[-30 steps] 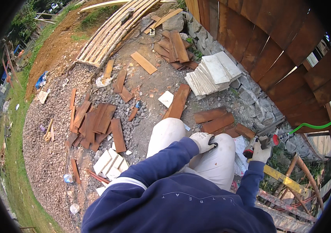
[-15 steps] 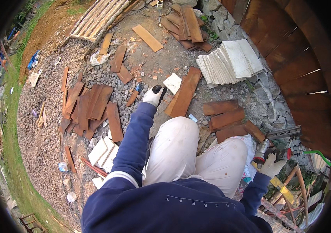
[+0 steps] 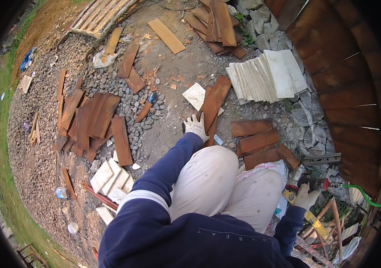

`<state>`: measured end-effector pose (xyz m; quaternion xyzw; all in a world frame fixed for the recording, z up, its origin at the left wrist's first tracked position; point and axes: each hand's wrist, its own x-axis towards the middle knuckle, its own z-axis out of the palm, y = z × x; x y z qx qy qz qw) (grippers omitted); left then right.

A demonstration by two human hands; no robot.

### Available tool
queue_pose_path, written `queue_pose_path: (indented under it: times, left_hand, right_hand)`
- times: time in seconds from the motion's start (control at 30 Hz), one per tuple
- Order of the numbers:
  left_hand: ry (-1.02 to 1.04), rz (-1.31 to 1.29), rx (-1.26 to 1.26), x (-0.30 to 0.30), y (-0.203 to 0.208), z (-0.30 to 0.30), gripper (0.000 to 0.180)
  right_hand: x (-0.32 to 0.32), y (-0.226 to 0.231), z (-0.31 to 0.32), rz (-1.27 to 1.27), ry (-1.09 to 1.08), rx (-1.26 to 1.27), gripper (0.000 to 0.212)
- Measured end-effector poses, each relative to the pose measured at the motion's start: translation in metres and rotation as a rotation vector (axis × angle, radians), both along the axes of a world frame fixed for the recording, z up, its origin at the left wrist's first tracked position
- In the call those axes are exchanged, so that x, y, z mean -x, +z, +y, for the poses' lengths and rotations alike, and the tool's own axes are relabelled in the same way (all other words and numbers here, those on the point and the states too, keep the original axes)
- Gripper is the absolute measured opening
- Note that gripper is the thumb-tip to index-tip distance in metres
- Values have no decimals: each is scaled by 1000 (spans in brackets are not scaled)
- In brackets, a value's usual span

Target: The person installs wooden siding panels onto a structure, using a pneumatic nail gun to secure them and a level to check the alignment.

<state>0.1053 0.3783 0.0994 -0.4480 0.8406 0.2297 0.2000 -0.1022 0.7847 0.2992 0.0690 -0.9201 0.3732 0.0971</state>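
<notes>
My left hand [image 3: 195, 127], in a white glove, lies with its fingers spread at the left edge of a reddish-brown plank [image 3: 216, 99]. Part of another brown board shows under that plank, and a square white tile [image 3: 195, 95] lies just beyond. Off to the right, my gloved right hand [image 3: 305, 197] grips a red, black and silver air tool [image 3: 314, 183]. A green hose [image 3: 364, 193] runs from its right end. My fingers partly cover the tool, so its exact kind cannot be made out.
Brown boards [image 3: 255, 134] lie right of my knees, with more piled [image 3: 95, 117] on gravel at left. White tiles [image 3: 262, 76] are stacked by stones at far right. A blue-handled tool [image 3: 153, 98] lies ahead. A yellow level [image 3: 318, 225] and wooden sticks sit beside my right arm.
My left hand has come nearer and to the right, from the bare ground onto the plank, its fingers now spread. The right hand, still on the air tool, has shifted only slightly.
</notes>
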Motion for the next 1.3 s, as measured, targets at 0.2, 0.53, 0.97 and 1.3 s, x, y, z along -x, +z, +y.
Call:
queue_pose_path:
  times: [0.2, 0.53, 0.97, 1.3]
  left_hand:
    - [196, 35, -87, -7, 7, -14, 127]
    - [554, 720, -403, -91, -3, -33, 39]
    - [688, 974, -482, -67, 27, -15, 37]
    - [592, 1575, -373, -43, 71, -46, 22]
  right_hand:
    - [1, -8, 20, 1, 30, 11, 69]
    - [9, -11, 36, -31, 80, 206, 68]
    - [10, -18, 67, -73, 205, 416, 81]
    - [7, 23, 129, 276, 358, 520, 97]
